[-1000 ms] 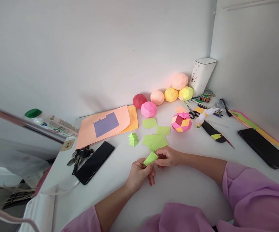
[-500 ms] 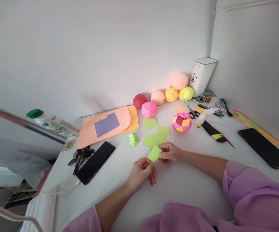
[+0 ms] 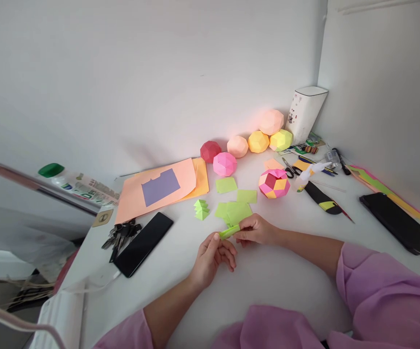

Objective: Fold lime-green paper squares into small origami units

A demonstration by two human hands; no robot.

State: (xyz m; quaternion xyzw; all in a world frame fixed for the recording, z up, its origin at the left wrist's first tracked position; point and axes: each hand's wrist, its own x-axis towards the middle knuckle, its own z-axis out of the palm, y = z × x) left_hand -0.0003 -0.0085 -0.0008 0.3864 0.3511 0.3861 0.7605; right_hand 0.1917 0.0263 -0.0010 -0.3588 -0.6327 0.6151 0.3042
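My left hand [image 3: 211, 255] and my right hand [image 3: 255, 229] pinch a small folded green paper piece [image 3: 228, 231] between them, just above the white table [image 3: 275, 276]. The piece shows edge-on, left fingertips at one end and right fingertips at the other. Just beyond my hands lie loose green paper squares [image 3: 236, 211] and a small stack of folded green units [image 3: 201, 209]. A pink, red and yellow paper ball [image 3: 274, 183] sits behind them.
Several paper balls [image 3: 248, 143] line the back wall by a white box [image 3: 305, 113]. Orange paper sheets [image 3: 161, 189], a black phone [image 3: 143, 243] and keys [image 3: 119, 234] lie left. Scissors [image 3: 288, 169], pens and another dark phone [image 3: 395, 221] lie right. A bottle [image 3: 77, 184] rests at the left edge.
The green piece has gone from a tilted flap to a flat face and now shows as a thin edge. Both hands have shifted slightly away from me while holding it.
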